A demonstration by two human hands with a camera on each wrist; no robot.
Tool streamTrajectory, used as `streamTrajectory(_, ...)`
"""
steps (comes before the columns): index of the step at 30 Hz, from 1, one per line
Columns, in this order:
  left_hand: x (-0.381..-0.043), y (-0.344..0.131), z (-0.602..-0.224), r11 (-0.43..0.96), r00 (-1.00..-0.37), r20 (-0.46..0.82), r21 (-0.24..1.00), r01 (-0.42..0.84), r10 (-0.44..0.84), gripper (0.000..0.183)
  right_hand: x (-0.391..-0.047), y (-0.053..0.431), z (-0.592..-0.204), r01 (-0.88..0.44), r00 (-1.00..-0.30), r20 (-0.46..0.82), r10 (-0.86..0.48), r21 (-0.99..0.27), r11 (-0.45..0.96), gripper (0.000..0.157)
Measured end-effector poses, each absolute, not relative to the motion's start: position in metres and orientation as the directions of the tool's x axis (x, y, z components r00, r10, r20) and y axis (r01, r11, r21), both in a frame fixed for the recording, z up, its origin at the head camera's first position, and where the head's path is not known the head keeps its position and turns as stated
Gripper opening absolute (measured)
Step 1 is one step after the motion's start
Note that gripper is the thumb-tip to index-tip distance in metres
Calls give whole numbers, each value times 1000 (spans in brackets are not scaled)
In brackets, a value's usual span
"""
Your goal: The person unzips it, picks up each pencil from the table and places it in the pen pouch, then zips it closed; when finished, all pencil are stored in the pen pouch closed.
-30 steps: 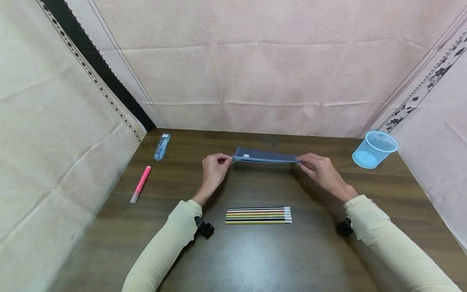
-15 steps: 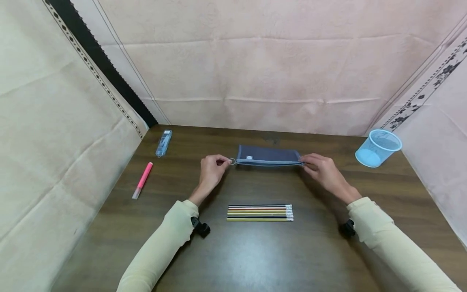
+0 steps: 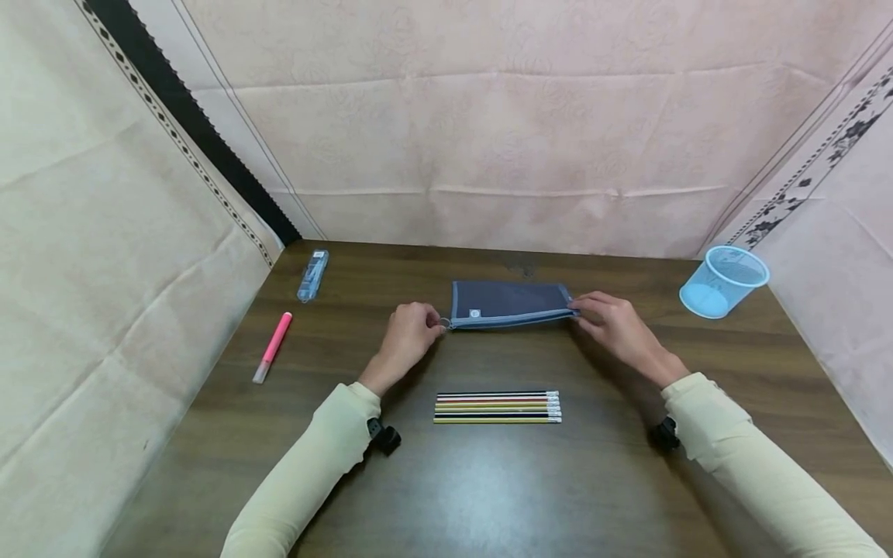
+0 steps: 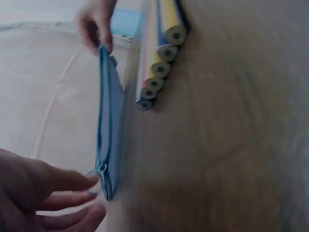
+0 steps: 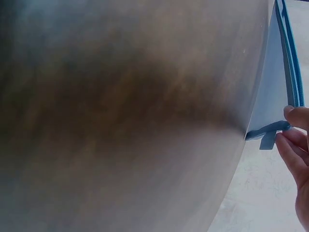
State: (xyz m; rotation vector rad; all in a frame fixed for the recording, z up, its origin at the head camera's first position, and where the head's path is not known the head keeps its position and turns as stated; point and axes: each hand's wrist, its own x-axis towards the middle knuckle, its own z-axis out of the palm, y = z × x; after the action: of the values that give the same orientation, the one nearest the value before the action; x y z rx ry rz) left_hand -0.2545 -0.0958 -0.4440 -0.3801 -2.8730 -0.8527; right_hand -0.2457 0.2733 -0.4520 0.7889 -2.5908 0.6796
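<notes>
A flat dark-blue zip pouch (image 3: 512, 301) with light-blue edging and a small white label lies towards the back of the table, its zip side facing me. My left hand (image 3: 408, 341) pinches the ring of the zip pull (image 4: 101, 168) at the pouch's left end between thumb and finger. At the other end, my right hand (image 3: 617, 329) pinches the near right corner, close by a small fabric tab (image 5: 268, 140). In the left wrist view, the two zip edges run apart from the pull towards the right hand. In front of the pouch lie several pencils (image 3: 498, 408) side by side.
On the left of the table are a pink marker (image 3: 273, 347) and, behind it, a blue translucent case (image 3: 313, 276). A blue translucent cup (image 3: 722, 284) stands at the back right. Cloth sheets (image 3: 488, 139) rise behind the table (image 3: 335, 480) and at both sides.
The left hand has come slightly nearer with the ring, bringing the pouch's left end along. More of the pouch's dark face shows now. The right hand keeps its corner.
</notes>
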Motion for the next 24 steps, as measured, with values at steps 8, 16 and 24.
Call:
streamTrajectory(8,-264,-67,-436,772,-840,226,330,543,494,34,-246,271,-451,-590,-785,454,-420,-343,732,33)
streamTrajectory(16,-278,-49,-433,712,-785,179,341,614,592,33,-246,273,-451,-613,-771,465,-434,-362,702,32)
streamTrajectory(24,-277,-48,-431,710,-769,111,320,627,629,34,-247,270,-453,-643,-745,486,-456,-343,685,31)
